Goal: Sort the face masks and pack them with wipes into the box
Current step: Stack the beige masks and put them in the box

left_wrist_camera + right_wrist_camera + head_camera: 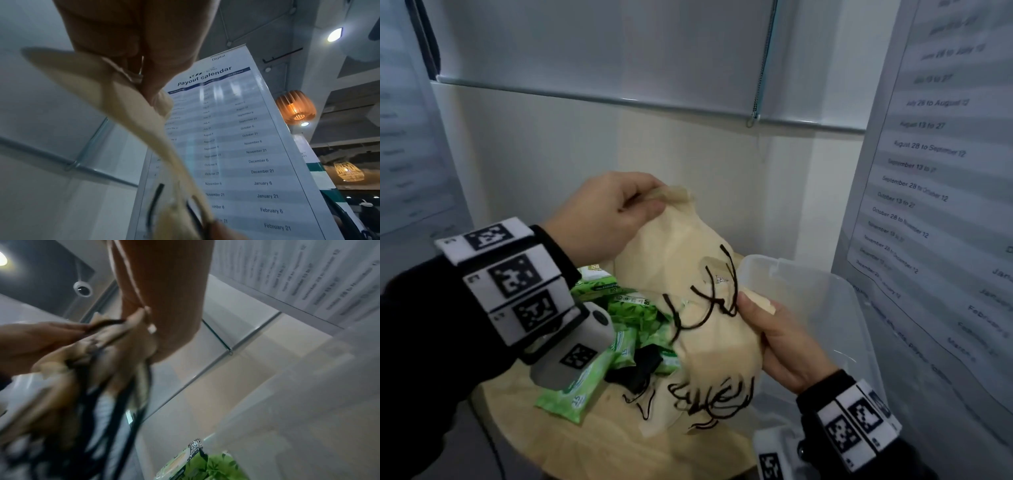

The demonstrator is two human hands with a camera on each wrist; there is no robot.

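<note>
Pinching the top of a beige mask stack [688, 260], the left hand [599, 216] lifts; right hand [784, 339] grips below, its fingers hidden behind; wipes [633, 315] partly covered.

The wipes packs [599, 342] lie partly hidden behind the left wrist camera [571, 346].

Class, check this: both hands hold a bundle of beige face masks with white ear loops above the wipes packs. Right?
Not quite. In the head view the ear loops are black, not white. Left hand and right hand do hold the beige face masks above the wipes packs.
</note>
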